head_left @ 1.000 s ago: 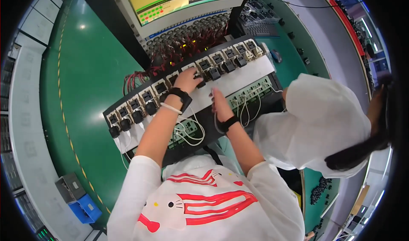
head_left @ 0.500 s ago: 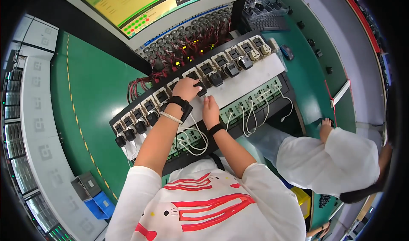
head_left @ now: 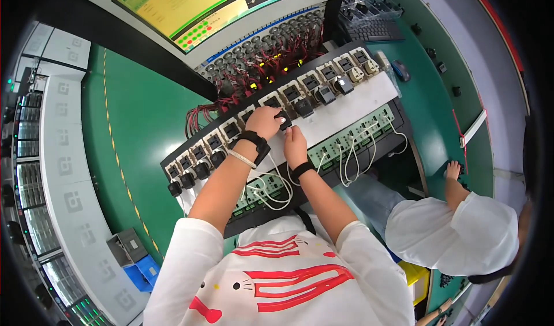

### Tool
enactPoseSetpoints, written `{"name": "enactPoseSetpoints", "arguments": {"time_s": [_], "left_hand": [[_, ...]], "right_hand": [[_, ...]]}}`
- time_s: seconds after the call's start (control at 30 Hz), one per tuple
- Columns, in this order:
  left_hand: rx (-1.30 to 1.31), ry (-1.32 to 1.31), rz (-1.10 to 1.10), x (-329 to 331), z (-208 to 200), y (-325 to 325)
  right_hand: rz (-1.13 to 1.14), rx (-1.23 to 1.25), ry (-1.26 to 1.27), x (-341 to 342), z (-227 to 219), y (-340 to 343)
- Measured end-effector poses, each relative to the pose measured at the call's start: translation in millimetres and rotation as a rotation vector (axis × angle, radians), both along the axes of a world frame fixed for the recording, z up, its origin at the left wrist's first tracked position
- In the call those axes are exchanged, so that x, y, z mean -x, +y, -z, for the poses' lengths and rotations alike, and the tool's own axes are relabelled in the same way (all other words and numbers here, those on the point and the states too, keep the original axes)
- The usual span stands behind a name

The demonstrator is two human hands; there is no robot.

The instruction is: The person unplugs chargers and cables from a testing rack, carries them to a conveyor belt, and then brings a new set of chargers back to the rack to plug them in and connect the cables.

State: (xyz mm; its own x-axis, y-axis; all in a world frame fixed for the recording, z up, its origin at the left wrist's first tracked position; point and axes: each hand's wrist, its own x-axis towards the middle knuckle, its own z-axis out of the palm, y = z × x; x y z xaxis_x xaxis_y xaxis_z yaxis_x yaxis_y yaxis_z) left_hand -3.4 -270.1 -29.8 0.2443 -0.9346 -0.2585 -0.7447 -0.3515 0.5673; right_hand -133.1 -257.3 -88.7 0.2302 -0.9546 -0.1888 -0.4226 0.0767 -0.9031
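Observation:
My left hand (head_left: 264,122) is closed around a black power adapter (head_left: 284,120) at the row of sockets (head_left: 232,131). Just below it, my right hand (head_left: 295,145) pinches the end of a white cable (head_left: 279,170) against the adapter's lower side; the fingers hide most of the plug. More black adapters sit in sockets to both sides, among them one black adapter (head_left: 303,107) right of my hands and another (head_left: 202,170) to their left. Along the near edge runs a green strip of ports (head_left: 350,144) with white cables plugged in.
Behind the sockets stand a lit screen (head_left: 231,6) and bundles of red wires (head_left: 199,118). A keyboard (head_left: 376,32) and a mouse (head_left: 400,70) lie at the far right. A co-worker in a white shirt (head_left: 450,233) is at the right. Blue bin (head_left: 142,273) at lower left.
The whole view has shifted slightly, moving the scene right and down. Both my hands stay at the same adapter, with the right hand's fingertips still at its lower end.

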Motion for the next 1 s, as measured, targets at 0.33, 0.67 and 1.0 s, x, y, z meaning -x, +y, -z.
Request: {"name": "enactPoseSetpoints", "arguments": {"time_s": [0.33, 0.67, 1.0], "left_hand": [[-0.021, -0.021, -0.047, 0, 3, 4], [-0.183, -0.07, 0.195, 2, -15, -24], [-0.036, 0.005, 0.081, 41, -4, -60]], "right_hand": [[0.144, 0.334, 0.172, 120, -35, -13], [-0.514, -0.294, -0.465, 175, -143, 62], [-0.269, 0.088, -0.518, 123, -189, 11]]}}
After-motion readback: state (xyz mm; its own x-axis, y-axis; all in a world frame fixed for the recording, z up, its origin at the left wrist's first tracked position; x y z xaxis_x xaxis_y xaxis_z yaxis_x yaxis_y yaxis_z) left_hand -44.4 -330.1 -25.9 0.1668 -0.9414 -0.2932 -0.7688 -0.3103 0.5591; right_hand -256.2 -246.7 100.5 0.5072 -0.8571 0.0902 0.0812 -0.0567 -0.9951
